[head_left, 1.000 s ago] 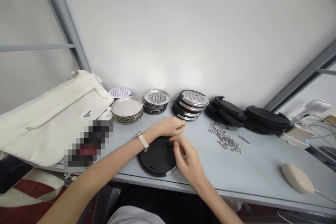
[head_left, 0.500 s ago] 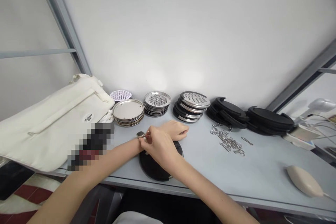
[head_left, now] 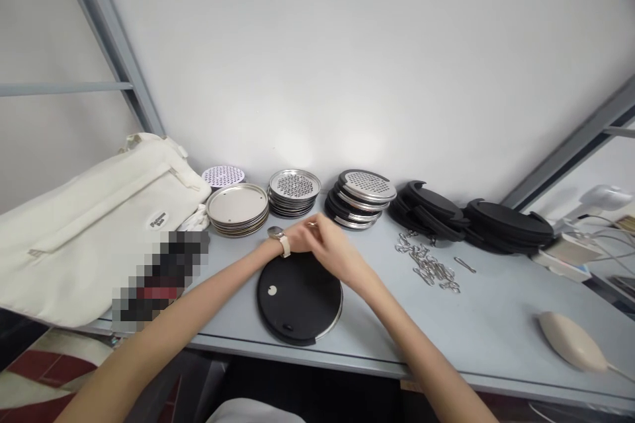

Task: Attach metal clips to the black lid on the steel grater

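The left hand [head_left: 297, 236], a wristwatch [head_left: 276, 234] on its wrist, lies half-curled under the right hand [head_left: 335, 251], whose fingers bunch over it in a near-closed pinch; whether either has hold of anything small cannot be told. Both are just past the far edge of a round black disc [head_left: 299, 297] with a steel rim, flat on the grey table [head_left: 476, 330]. Being round, it has no long axis; its cream dot sits left, its small slot toward the person. Stacks of perforated steel grater plates [head_left: 295, 185] stand beyond, and loose metal hooks [head_left: 426, 268] lie to the right.
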A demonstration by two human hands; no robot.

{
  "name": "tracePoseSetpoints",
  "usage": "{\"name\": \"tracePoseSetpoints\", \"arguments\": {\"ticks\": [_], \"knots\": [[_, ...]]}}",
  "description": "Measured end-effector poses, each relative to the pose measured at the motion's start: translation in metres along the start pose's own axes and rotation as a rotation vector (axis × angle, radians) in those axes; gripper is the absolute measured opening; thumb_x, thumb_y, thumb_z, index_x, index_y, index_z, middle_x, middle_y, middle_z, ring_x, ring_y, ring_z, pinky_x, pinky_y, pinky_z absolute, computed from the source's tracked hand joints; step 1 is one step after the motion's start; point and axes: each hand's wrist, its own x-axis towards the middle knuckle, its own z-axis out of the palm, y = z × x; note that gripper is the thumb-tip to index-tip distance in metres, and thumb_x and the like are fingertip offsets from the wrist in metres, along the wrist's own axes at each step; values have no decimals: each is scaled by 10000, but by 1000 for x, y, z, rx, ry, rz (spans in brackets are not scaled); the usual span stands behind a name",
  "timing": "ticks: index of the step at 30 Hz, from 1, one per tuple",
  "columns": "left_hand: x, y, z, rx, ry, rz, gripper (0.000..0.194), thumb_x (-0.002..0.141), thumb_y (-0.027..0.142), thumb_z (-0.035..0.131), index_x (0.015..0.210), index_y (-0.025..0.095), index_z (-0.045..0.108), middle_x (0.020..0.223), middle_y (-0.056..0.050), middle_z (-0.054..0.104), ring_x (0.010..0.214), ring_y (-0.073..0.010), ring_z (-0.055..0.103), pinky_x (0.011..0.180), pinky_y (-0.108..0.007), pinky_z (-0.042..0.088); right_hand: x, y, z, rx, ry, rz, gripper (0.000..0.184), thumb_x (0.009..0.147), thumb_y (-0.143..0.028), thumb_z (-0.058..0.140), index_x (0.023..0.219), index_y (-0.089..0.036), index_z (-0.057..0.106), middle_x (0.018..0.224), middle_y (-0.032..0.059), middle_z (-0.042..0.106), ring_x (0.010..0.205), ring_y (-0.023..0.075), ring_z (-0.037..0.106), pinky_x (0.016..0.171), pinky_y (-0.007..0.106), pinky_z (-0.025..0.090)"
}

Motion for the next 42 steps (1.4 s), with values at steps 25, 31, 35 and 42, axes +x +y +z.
{"name": "tracePoseSetpoints", "arguments": {"ticks": [25,31,35,42], "knots": [[-30,19,-4,-9,-281,103,423,694,455,721,930,182,502,880,-3,520,792,-144,499,723,-248,409,-65,42,-19,250,50,219,175,863,-347,543,904,-188,603,678,-14,610,609,132,528,593,235,405],[-32,21,-2,150,-227,174,353,734,472,672,839,184,497,826,-1,524,799,-157,496,742,-254,386,-67,35,-14,186,-18,148,170,890,-267,476,868,-191,626,711,-9,614,630,129,508,631,237,408],[-32,21,-2,161,-223,202,347,734,462,677,855,183,509,833,-1,541,793,-152,504,732,-245,387,-68,33,-15,164,-36,169,163,881,-245,474,856,-182,623,717,0,613,636,130,505,620,239,409],[-34,25,-7,150,-206,236,389,715,475,700,924,182,552,882,-24,580,851,-172,535,779,-262,395,-72,36,-18,166,-61,175,148,883,-279,474,877,-189,590,665,-17,596,604,127,498,592,241,397]]}}
